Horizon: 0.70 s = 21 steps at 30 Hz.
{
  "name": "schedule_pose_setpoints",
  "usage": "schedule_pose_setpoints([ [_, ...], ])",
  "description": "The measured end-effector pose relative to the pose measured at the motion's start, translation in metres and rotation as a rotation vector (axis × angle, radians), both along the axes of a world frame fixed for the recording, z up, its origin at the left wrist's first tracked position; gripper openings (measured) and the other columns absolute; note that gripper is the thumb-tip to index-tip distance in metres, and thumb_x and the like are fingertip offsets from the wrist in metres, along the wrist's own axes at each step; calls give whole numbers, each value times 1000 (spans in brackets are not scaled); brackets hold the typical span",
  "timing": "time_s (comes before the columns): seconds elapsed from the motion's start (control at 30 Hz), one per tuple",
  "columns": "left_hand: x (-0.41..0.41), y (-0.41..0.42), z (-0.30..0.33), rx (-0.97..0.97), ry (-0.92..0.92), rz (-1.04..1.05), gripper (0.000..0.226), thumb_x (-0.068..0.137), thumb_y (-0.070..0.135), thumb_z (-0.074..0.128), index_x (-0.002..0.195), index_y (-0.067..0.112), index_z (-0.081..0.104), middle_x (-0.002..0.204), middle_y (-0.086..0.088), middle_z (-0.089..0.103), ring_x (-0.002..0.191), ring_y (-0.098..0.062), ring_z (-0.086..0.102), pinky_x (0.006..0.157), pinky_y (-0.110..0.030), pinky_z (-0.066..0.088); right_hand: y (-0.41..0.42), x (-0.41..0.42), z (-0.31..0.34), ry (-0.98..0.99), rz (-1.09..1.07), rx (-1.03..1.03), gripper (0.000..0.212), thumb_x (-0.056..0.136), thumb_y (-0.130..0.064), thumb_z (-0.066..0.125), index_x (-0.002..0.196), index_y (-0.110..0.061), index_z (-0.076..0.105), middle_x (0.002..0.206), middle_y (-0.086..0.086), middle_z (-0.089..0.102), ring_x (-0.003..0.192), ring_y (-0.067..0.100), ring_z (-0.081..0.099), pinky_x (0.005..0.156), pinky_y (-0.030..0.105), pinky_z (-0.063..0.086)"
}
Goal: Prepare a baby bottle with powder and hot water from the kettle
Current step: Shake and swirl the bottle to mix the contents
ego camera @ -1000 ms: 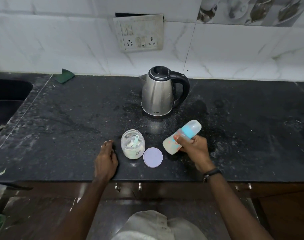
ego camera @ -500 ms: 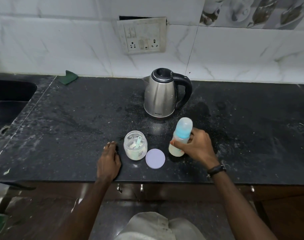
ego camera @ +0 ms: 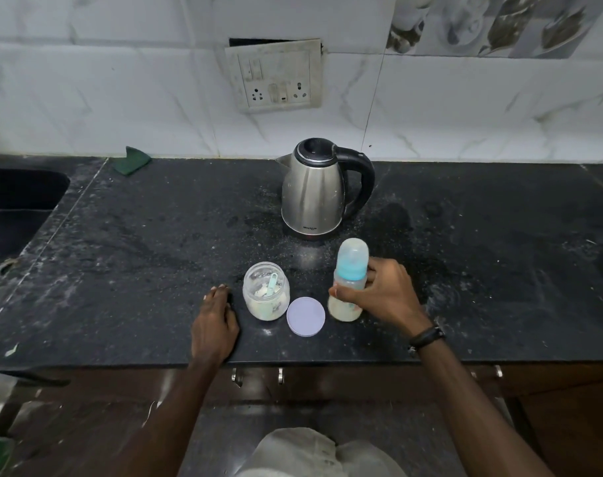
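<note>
A baby bottle [ego camera: 351, 270] with a blue collar, a clear cap and milky liquid inside stands upright on the black counter [ego camera: 138, 256]. My right hand [ego camera: 382, 294] grips its middle from the right. To the left stands an open glass jar [ego camera: 266, 295] of white powder with a pale green scoop in it. Its lilac lid [ego camera: 305, 316] lies flat between jar and bottle. My left hand [ego camera: 214, 325] rests palm down on the counter, just left of the jar, holding nothing. A steel kettle [ego camera: 313, 194] with a black handle stands behind the bottle.
A dark sink [ego camera: 14, 208] is set into the counter at the far left. A green scouring pad [ego camera: 132, 160] leans near the back wall. A socket panel [ego camera: 276, 75] is on the tiled wall above the kettle. White powder is scattered over the counter.
One second ago my right hand held the bottle tilted in the air. It has since turned it upright and set it down on the counter. My left hand has stayed in place.
</note>
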<state>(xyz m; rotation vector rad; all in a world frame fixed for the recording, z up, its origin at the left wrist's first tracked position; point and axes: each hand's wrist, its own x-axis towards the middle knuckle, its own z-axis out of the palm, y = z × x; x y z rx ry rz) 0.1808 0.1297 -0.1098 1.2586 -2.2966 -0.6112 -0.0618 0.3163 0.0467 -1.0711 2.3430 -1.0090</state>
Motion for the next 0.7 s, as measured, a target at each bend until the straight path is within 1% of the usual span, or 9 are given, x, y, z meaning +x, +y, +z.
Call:
schedule_pose_setpoints([
  [0.07,0,-1,0,-6,0,-7,40,92,-1,55,131,2,58,138,-19,58,126,-37,56,101,-51,50,0,2,2,12,-28,-21,39,62,-34,91,94,-21,72,92,-9,75,87,12,73,78,38,61],
  [0.17,0,0,1,-4,-3,-3,39,92,-1,55,131,1,58,138,-19,58,126,-37,56,101,-51,51,1,3,7,-2,-106,33,51,61,-50,87,96,-19,68,91,-8,69,85,14,67,71,31,53],
  [0.27,0,1,1,-5,-3,0,40,92,-1,55,132,1,58,139,-19,58,128,-37,55,102,-51,50,2,3,2,26,-18,16,39,62,-34,91,93,-20,72,91,-8,75,89,16,74,78,38,61],
  [0.4,-1,1,1,-3,4,3,40,91,-3,56,130,0,59,138,-19,59,127,-38,56,101,-51,50,5,2,8,-97,-88,34,49,60,-47,88,95,-18,71,89,-7,73,81,12,69,70,33,57],
  [0.5,-1,0,1,-11,12,1,40,89,-4,57,129,0,60,137,-19,60,127,-37,57,102,-51,50,7,2,7,95,28,24,34,66,-22,90,94,-14,74,90,-1,77,89,21,75,79,41,62],
  [0.53,-1,0,1,-11,13,3,40,89,-4,57,129,0,60,137,-19,60,127,-37,57,102,-50,49,7,0,7,104,-2,20,39,63,-29,91,96,-15,74,91,-3,77,88,18,75,78,41,62],
  [0.6,-2,1,1,-8,10,6,40,89,-4,57,129,0,61,137,-19,60,126,-37,57,102,-50,49,6,-2,11,-91,-72,27,55,55,-51,86,98,-19,72,91,-9,75,83,11,71,74,37,60],
  [0.63,-2,1,1,-7,10,7,40,89,-4,58,128,0,61,137,-19,60,126,-37,57,102,-50,49,8,-2,11,-107,-60,35,55,54,-51,87,97,-19,72,92,-7,75,83,11,71,74,37,60],
  [0.7,-1,0,1,-12,16,6,40,89,-5,58,128,0,61,136,-19,60,126,-37,57,102,-50,49,9,-3,8,16,8,22,39,62,-30,92,94,-16,74,95,3,78,88,18,75,78,40,62],
])
